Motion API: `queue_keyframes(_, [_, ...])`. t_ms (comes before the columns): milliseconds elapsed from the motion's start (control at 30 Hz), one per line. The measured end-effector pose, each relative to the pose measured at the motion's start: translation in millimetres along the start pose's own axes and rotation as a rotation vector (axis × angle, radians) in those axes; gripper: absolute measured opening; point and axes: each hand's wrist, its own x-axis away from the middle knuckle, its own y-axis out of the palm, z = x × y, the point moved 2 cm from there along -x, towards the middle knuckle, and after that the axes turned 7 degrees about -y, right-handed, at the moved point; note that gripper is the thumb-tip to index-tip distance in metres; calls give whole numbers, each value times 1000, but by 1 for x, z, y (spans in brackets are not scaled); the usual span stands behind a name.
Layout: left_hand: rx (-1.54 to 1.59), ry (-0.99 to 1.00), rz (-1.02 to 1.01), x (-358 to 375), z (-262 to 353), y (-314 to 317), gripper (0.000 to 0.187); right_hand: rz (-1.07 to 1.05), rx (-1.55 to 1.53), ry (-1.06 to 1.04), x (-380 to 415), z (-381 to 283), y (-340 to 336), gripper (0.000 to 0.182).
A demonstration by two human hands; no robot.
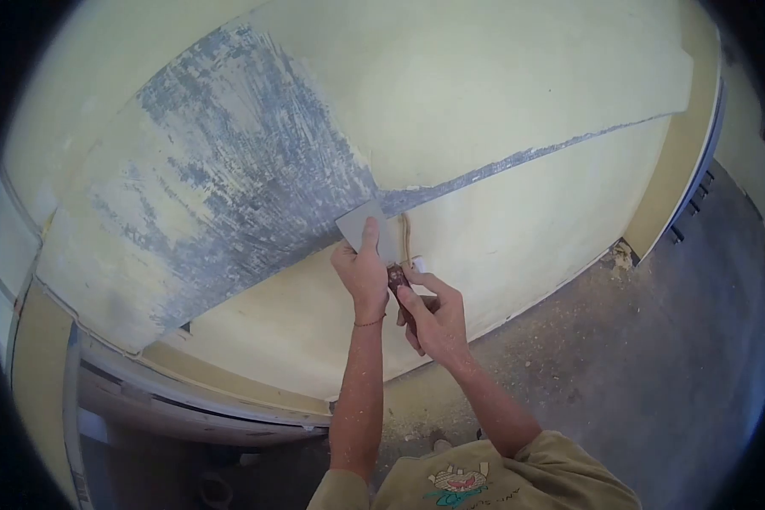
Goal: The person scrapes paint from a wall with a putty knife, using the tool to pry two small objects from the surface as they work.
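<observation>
A wide-bladed scraper (355,223) is held in both hands against the wall, at the lower edge of a bare grey patch (255,144). My left hand (364,276) grips the flat metal blade, with its thumb stretched along the face. Wrapped round the dark brown handle is my right hand (435,321), just below and to the right. The cream wall paint (518,76) surrounds the patch, which is streaked with leftover paint. From the blade, a narrow grey strip (501,166) runs off to the right. Paint flecks cover both forearms.
Right of the blade, a thin tan cord-like strip (405,238) runs down the wall beside a small white piece (418,264). A grey floor (620,340) with scattered flakes lies below right. Below left is a ledge (229,387) over a dark recess.
</observation>
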Motion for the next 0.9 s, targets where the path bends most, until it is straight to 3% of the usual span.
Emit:
queue_keyframes(67, [43, -42, -5, 1, -8, -3, 27, 30, 6, 1, -1, 14, -3, 30])
queue_keyframes(167, [-47, -83, 17, -4, -14, -2, 27, 44, 72, -203, -17, 32, -10, 28])
queue_keyframes(233, [-49, 111, 40, -13, 8, 5, 28, 63, 62, -207, -24, 17, 0, 28])
queue_keyframes(333, [-165, 31, 66, -12, 20, 5, 31, 68, 40, -172, -21, -2, 5, 27])
queue_keyframes(367, [-140, 216, 110, 0, 16, 8, 33, 87, 58, -51, -10, -1, 2, 28])
queue_keyframes(400, [-137, 231, 118, 3, 15, 8, 33, 74, 54, -61, -8, 5, -1, 28])
queue_keyframes(500, [-98, 69, 56, -2, 13, 9, 32, 89, 34, -71, -10, 16, -3, 28])
queue_keyframes(700, [-21, 10, 73, -3, 8, 11, 34, 59, 77, -87, -20, 9, -7, 28])
queue_keyframes(767, [-44, 54, 69, -15, 23, 14, 34, 34, 94, -252, -28, 2, 2, 31])
queue_keyframes(900, [36, -29, 58, -11, 32, 15, 33, 15, 74, -196, -24, -25, 1, 31])
